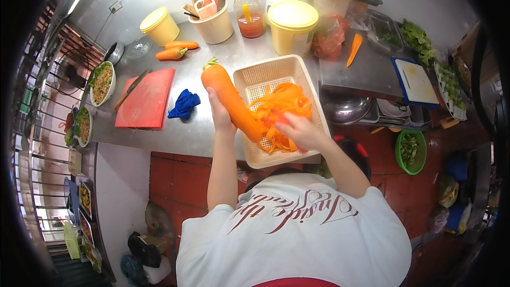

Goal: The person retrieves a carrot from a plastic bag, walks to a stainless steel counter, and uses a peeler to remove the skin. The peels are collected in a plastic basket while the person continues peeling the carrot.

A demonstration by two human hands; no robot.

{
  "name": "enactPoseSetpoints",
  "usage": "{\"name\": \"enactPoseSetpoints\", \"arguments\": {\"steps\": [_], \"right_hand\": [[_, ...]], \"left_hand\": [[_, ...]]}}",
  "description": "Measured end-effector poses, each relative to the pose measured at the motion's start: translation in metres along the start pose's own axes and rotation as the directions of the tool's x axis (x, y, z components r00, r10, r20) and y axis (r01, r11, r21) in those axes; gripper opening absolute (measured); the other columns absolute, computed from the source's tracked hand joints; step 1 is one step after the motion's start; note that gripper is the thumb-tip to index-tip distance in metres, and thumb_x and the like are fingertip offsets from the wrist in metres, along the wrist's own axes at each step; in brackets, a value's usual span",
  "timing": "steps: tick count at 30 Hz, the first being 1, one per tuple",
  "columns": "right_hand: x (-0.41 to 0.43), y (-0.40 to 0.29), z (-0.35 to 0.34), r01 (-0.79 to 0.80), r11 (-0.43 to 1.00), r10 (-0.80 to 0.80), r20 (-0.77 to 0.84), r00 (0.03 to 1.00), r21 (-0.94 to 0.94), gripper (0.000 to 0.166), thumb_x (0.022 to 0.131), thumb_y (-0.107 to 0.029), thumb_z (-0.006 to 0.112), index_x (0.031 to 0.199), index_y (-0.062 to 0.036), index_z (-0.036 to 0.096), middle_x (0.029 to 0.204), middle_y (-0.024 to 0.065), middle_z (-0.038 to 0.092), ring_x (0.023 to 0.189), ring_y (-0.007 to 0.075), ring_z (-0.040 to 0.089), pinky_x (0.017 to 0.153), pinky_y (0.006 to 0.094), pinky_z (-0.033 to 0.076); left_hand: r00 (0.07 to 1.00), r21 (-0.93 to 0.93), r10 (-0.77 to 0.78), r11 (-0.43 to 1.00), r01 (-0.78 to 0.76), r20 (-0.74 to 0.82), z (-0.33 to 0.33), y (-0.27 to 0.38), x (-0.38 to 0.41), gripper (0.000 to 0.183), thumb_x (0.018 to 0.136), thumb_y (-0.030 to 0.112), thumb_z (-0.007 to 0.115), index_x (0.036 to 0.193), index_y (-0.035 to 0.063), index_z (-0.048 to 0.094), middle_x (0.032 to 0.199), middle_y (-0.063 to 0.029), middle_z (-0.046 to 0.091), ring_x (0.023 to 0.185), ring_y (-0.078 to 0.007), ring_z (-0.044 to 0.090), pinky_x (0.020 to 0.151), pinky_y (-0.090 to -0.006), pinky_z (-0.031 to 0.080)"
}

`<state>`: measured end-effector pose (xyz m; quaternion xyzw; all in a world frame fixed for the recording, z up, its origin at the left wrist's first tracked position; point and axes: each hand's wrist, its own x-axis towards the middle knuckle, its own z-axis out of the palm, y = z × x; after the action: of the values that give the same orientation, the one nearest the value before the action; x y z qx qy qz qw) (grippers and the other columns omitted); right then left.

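Note:
My left hand (221,114) grips a large orange carrot (229,93) from its left side. The carrot slants over the left side of a cream plastic basket (263,72), with its green stem end up and away from me. Inside the basket lies a heap of thin carrot peelings (289,101). My right hand (301,129) is closed around a red tool (279,118), too blurred to tell its kind, above the peelings and right of the carrot's lower end. The basket stands at the near edge of a stainless steel counter (213,143).
A red cutting board (149,97) with a knife (133,87) and a crumpled blue cloth (184,104) lie to the left. Two carrots (171,53) rest farther back. Along the wall stand a utensil bucket (215,28), a bottle of reddish liquid (250,18) and a lidded yellow tub (293,28).

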<state>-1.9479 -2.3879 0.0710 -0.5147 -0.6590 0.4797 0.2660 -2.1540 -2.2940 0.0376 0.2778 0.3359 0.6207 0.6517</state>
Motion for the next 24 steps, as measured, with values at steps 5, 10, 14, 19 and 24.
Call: {"name": "enactPoseSetpoints", "arguments": {"steps": [5,10,14,19,24], "right_hand": [[0.052,-0.056,-0.012,0.035,0.994,-0.010,-0.223,0.975,0.108,0.040,0.092,-0.037,0.047,0.089,0.0025,0.047,0.068,0.0160,0.057,0.055,0.0227,0.061,0.042,0.0322,0.045],[0.047,-0.030,0.010,-0.009,0.990,0.029,-0.136,0.990,0.140,0.043,0.092,-0.038,0.044,0.095,0.0041,0.049,0.078,0.0226,0.060,0.060,0.0288,0.063,0.046,0.0344,0.048],[-0.011,0.037,0.041,0.036,0.975,0.037,0.326,0.945,-0.217,0.046,0.092,-0.042,0.043,0.100,0.0034,0.050,0.080,0.0226,0.060,0.054,0.0293,0.061,0.048,0.0349,0.049],[-0.006,-0.033,-0.004,-0.170,0.985,0.163,0.154,0.974,0.034,0.043,0.093,-0.040,0.044,0.097,0.0016,0.052,0.070,0.0150,0.057,0.062,0.0238,0.062,0.058,0.0343,0.049],[0.061,-0.056,-0.018,0.029,0.999,-0.027,-0.142,0.989,0.014,0.048,0.091,-0.040,0.045,0.099,0.0067,0.048,0.075,0.0215,0.060,0.054,0.0265,0.061,0.042,0.0332,0.047]], "left_hand": [[0.983,0.013,-0.101,0.995,0.100,0.153,0.026,-0.025,-0.035,0.057,0.095,0.051,0.030,0.130,0.0061,0.036,0.118,-0.0109,0.049,0.104,-0.0167,0.051,0.084,-0.0310,0.046],[0.993,0.064,0.088,0.994,-0.093,0.084,0.031,-0.022,-0.026,0.051,0.095,0.047,0.034,0.125,0.0066,0.037,0.109,-0.0092,0.051,0.094,-0.0185,0.053,0.077,-0.0323,0.048],[0.939,0.196,0.298,0.944,-0.264,-0.169,-0.011,0.000,0.014,0.050,0.093,0.054,0.033,0.112,0.0086,0.044,0.087,-0.0079,0.054,0.072,-0.0187,0.057,0.060,-0.0336,0.050],[0.987,0.159,0.122,0.982,-0.105,-0.100,-0.013,0.007,0.004,0.056,0.091,0.059,0.030,0.112,0.0088,0.045,0.085,-0.0070,0.054,0.069,-0.0171,0.055,0.060,-0.0307,0.049],[0.996,0.063,0.030,0.997,-0.035,0.087,0.029,-0.024,-0.037,0.054,0.095,0.053,0.028,0.124,0.0102,0.041,0.105,-0.0073,0.054,0.093,-0.0176,0.055,0.077,-0.0289,0.048]]}}
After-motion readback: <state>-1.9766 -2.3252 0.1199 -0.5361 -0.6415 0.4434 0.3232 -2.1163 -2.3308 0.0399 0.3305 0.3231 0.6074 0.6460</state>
